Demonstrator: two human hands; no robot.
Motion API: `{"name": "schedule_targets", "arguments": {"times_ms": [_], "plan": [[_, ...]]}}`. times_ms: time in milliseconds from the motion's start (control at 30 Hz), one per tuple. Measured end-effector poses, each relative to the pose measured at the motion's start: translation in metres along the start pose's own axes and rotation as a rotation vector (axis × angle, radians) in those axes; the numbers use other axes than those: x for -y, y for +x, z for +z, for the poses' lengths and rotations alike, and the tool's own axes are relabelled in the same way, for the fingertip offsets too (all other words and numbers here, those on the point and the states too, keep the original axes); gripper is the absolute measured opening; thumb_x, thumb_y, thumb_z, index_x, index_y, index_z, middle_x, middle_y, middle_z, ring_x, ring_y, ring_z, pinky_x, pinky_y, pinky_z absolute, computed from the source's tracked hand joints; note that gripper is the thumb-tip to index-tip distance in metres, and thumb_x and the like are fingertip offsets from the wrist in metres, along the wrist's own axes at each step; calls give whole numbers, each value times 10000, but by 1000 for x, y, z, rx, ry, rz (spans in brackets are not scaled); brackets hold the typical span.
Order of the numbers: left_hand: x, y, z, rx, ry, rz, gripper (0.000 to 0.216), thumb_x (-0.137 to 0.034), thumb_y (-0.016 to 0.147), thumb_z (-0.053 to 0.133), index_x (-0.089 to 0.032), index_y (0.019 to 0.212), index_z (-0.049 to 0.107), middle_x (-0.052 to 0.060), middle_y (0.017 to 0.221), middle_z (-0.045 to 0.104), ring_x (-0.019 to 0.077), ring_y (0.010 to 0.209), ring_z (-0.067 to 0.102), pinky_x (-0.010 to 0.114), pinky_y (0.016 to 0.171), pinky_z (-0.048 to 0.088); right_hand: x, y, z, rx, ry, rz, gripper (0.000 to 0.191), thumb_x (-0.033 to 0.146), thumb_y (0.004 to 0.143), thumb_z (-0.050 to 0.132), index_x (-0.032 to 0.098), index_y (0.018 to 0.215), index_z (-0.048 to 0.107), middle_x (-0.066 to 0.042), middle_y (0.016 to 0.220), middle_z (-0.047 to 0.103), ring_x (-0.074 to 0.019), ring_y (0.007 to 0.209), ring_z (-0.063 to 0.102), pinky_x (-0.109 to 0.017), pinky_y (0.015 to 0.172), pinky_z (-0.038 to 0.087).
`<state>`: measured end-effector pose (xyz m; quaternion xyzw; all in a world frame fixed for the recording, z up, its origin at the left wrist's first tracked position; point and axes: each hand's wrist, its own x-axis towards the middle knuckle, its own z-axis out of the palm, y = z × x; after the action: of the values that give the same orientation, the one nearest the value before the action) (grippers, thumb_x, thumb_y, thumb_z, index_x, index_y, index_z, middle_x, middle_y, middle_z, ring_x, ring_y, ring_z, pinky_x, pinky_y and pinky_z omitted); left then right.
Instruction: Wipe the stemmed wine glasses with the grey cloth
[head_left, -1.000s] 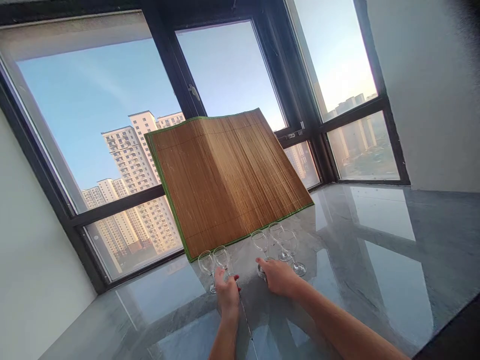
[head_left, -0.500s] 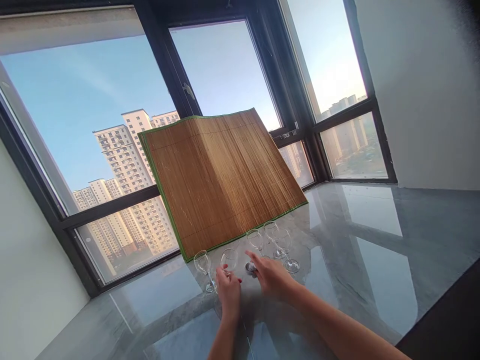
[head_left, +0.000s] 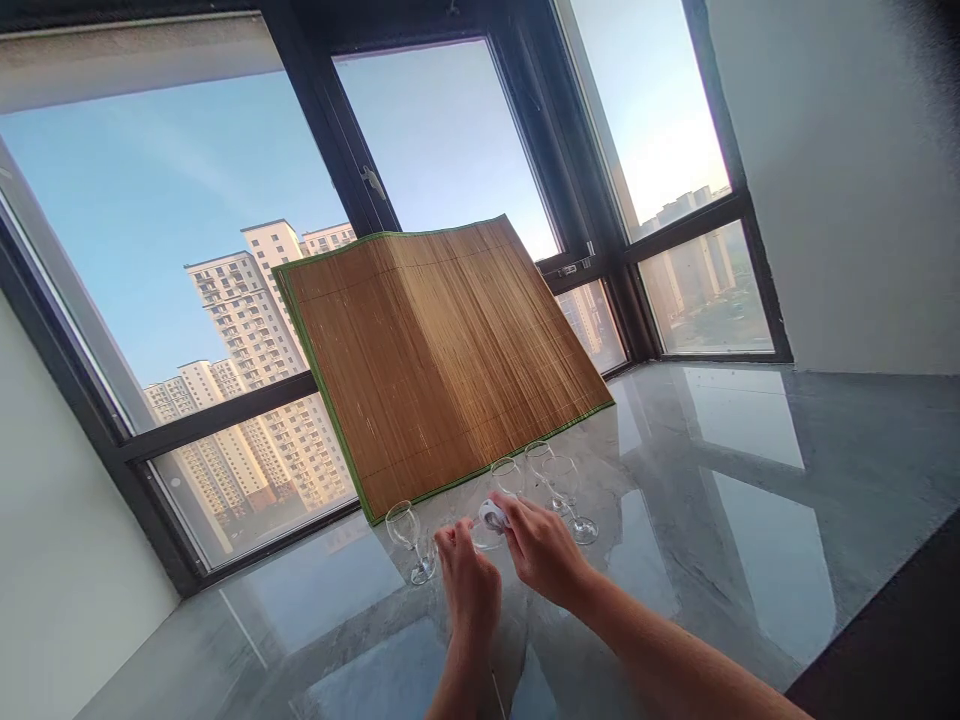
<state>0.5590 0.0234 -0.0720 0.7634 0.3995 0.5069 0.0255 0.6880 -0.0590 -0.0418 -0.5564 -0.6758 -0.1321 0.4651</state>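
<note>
My left hand (head_left: 469,580) is closed, fingers pinched on a clear wine glass (head_left: 486,538). That glass appears tilted toward my right hand; its outline is faint and partly hidden by my fingers. My right hand (head_left: 541,548) is closed around a small round white object with a grey centre (head_left: 492,515), held close to the glass; its exact kind cannot be made out. To the left of my hands a wine glass (head_left: 403,525) stands upright. Beyond my right hand stand three more glasses: one (head_left: 507,474) partly covered by the hand, another (head_left: 538,460) behind, and one (head_left: 562,482) in front.
A bamboo mat with green edging (head_left: 450,350) leans on the window behind the glasses. The glossy grey surface (head_left: 735,560) reflects the panes. Dark window frames (head_left: 630,300) and white walls (head_left: 862,200) enclose the corner. Tall buildings (head_left: 255,310) show outside.
The glass in my left hand has tipped from upright toward the right. My right hand has raised the small round object slightly and brought it closer to my left hand.
</note>
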Motion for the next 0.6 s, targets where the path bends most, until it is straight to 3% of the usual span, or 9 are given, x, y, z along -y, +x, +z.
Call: {"name": "schedule_targets", "arguments": {"times_ms": [133, 267, 433, 600], "plan": [[-3, 0, -2, -64, 41, -19, 387, 28, 750, 392, -161, 1047, 552, 83, 987, 472, 231, 1001, 481, 396, 933, 429, -7, 2, -4, -36, -14, 159, 498, 86, 892, 379, 190, 1379, 360, -120, 1169, 647, -232, 1004, 615, -315, 803, 441], [-3, 0, -3, -91, 53, -61, 376, 15, 760, 393, -160, 1069, 519, 90, 1018, 459, 241, 1025, 472, 405, 926, 429, -10, 0, 4, 73, 127, 155, 513, 98, 867, 417, 215, 1362, 349, -65, 1011, 679, -199, 888, 625, -279, 744, 420], [-1, -1, -6, -29, 24, 41, 436, 67, 684, 378, -185, 1004, 534, 69, 985, 466, 226, 987, 491, 375, 898, 432, -18, -1, 17, 170, 428, 210, 566, 81, 786, 478, 205, 1326, 361, 25, 752, 612, -133, 654, 530, -235, 626, 369], [-2, 1, -8, 16, -37, 104, 411, 64, 678, 382, -189, 959, 543, 58, 953, 473, 210, 912, 496, 360, 860, 434, -17, 3, 11, 220, 898, 378, 588, 162, 762, 525, 177, 1320, 339, 45, 734, 570, -99, 588, 465, -214, 549, 350]]}}
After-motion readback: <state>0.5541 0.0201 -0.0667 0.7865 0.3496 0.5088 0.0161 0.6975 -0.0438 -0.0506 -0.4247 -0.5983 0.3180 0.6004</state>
